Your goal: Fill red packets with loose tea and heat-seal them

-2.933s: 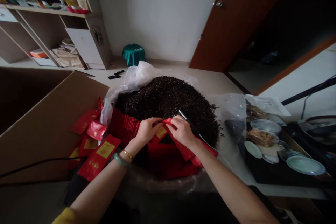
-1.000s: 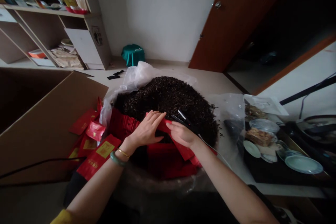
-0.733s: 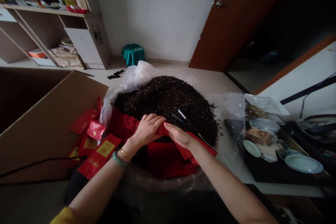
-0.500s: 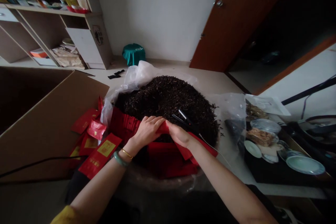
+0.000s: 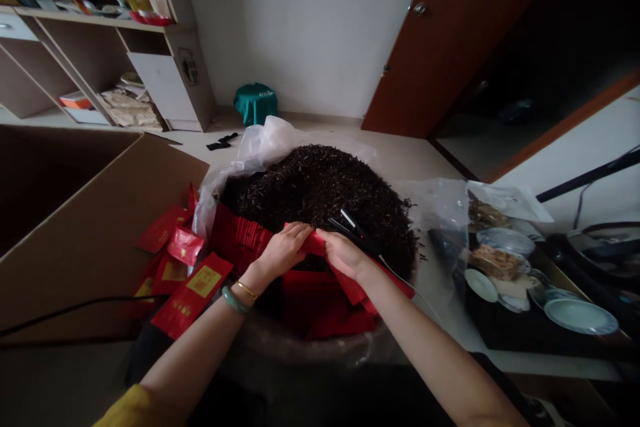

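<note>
Between my two hands is a small red packet, gripped from both sides. My left hand, with a gold bracelet and a green bangle at the wrist, covers its left part. My right hand pinches its right end. Beneath them lie flat red packets and, to the left, a tight row of red packets. Behind my hands rises a heap of dark loose tea leaves in a plastic-lined container. A black-and-white tool with a cord, probably a heat sealer, rests on the leaves.
Red packets with gold labels lie at the left beside a large cardboard box. Clear plastic sheeting edges the heap. At the right a dark tray carries bowls and bags. A green-covered bin stands by the wall.
The red packet has tilted slightly, and more of it shows above and between my fingers. My left hand has shifted a little; my right hand keeps its pinch.
</note>
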Tool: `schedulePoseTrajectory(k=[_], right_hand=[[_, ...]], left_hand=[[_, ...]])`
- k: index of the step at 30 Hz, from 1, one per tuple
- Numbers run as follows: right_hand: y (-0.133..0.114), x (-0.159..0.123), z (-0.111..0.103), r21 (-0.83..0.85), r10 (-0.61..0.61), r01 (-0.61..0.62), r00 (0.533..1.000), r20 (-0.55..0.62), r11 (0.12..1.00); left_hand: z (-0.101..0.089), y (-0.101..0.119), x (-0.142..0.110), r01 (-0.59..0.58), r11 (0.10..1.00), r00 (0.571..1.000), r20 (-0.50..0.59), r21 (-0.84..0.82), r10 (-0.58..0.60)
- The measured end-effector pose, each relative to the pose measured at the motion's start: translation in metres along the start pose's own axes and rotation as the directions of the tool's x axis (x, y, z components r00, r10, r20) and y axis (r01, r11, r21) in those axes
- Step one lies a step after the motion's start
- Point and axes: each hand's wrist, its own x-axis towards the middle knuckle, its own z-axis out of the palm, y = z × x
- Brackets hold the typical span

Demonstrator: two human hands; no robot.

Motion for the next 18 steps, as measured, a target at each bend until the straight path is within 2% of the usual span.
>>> schedulePoseTrajectory(k=[3, 5, 9, 10, 12, 13, 14, 16, 18], right_hand=[[-0.01, -0.004, -0.001, -0.089, -0.004, -0.002, 0.998, -0.069, 0.996], [-0.019, -0.006, -0.004, -0.145, -0.065, 0.043, 0.986, -0.152, 0.989], [-0.022, -0.003, -0.015, -0.248, -0.251, 0.169, 0.903, -0.348, 0.954], [-0.017, -0.001, -0.017, -0.293, -0.251, 0.145, 0.896, -0.367, 0.945], [-0.002, 0.003, -0.02, -0.453, -0.202, 0.03, 0.919, -0.337, 0.891], [0.006, 0.006, -0.019, -0.58, -0.182, -0.015, 0.943, -0.279, 0.814], [0.014, 0.007, -0.018, -0.714, -0.188, 0.0, 0.965, -0.184, 0.7], [0.023, 0.01, -0.014, -0.904, -0.149, 0.12, 0.987, 0.063, 0.411], [0.024, 0.015, -0.009, -0.956, -0.023, 0.248, 0.969, 0.248, 0.157]], left_hand=[[-0.001, -0.001, 0.001, 0.04, 0.999, 0.999, -0.021, -0.028, -0.041], [-0.002, -0.003, 0.003, 0.087, 0.995, 0.994, -0.058, -0.05, -0.089], [-0.008, -0.01, 0.005, 0.207, 0.975, 0.965, -0.146, -0.083, -0.217], [-0.009, -0.012, 0.005, 0.229, 0.969, 0.957, -0.16, -0.087, -0.241], [-0.013, -0.014, 0.006, 0.259, 0.961, 0.945, -0.179, -0.093, -0.272], [-0.014, -0.014, 0.007, 0.27, 0.958, 0.94, -0.188, -0.096, -0.284], [-0.016, -0.015, 0.007, 0.281, 0.954, 0.935, -0.194, -0.099, -0.296], [-0.018, -0.014, 0.008, 0.308, 0.945, 0.924, -0.201, -0.112, -0.325], [-0.021, -0.013, 0.009, 0.334, 0.932, 0.917, -0.182, -0.141, -0.356]])
